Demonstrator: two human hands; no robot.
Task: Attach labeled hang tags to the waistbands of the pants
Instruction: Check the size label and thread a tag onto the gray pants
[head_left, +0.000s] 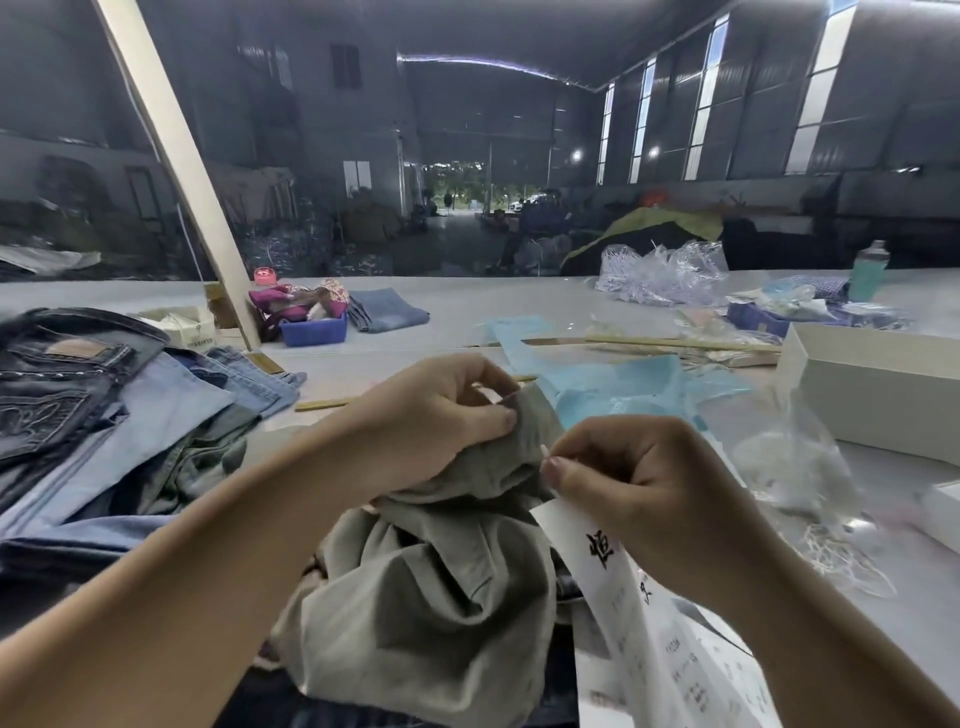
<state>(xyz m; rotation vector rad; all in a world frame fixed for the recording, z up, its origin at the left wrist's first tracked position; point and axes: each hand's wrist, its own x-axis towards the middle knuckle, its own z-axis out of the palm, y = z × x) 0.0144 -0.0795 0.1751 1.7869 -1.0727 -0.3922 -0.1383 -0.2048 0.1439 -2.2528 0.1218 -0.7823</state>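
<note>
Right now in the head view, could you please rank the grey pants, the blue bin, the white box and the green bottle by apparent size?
1. Grey pants, though nearest the camera.
2. White box, cut off at the frame edge.
3. Blue bin.
4. Green bottle, farthest away, so its true size is unsure.

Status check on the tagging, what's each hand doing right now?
Left hand grips grey pants at the bunched top. Right hand pinches a thin fastener by the fabric, white hang tag beneath it. Nothing blocking.
</note>
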